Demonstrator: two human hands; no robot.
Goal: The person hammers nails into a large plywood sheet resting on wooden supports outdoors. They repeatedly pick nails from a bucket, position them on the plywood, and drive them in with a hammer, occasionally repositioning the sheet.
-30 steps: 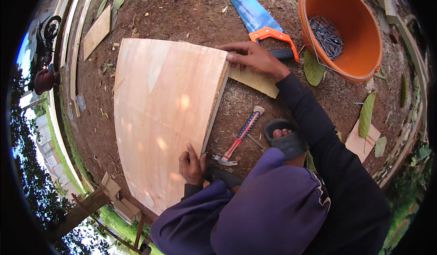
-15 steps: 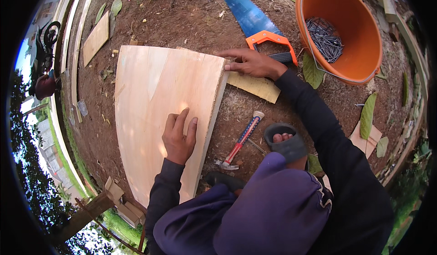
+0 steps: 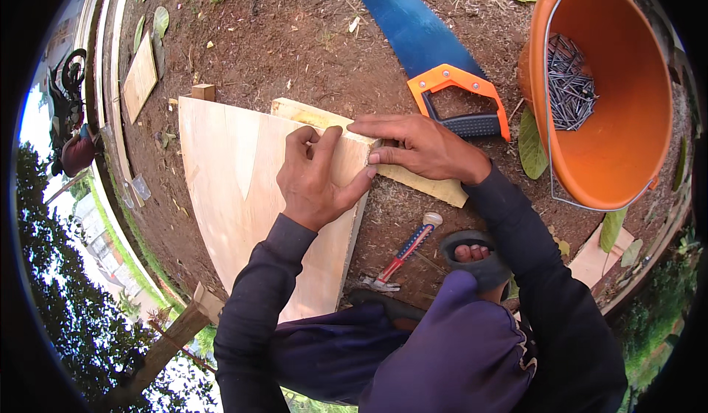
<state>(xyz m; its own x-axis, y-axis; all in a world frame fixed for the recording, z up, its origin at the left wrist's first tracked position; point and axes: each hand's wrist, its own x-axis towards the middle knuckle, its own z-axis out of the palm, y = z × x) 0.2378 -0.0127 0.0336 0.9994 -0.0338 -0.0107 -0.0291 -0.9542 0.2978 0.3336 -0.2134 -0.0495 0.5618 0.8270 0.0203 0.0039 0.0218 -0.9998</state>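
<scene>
A pale plywood board (image 3: 236,228) lies in front of me, with a yellowish wooden piece (image 3: 424,188) beneath its far corner. My left hand (image 3: 324,181) grips that corner along the top edge, fingers curled and thumb pressed at the side. Beside it, my right hand (image 3: 420,147) holds the same corner between fingers and thumb, touching the left. A hammer (image 3: 405,254) with a striped handle lies right of the board. A handsaw (image 3: 450,81) with orange-and-black handle lies beyond the right hand. An orange bucket (image 3: 619,140) holding several nails (image 3: 564,81) stands at the right.
Long wooden strips (image 3: 119,81) and a small board (image 3: 140,77) lie on the dirt at left, near a parked motorbike (image 3: 72,99). A small wood block (image 3: 203,92) sits past the board. Scattered leaves (image 3: 532,144) and my sandalled foot (image 3: 472,254) are at right.
My left hand has moved up from the board's lower part to its far corner, beside my right hand. The view has shifted, showing more of the yellowish piece behind the board.
</scene>
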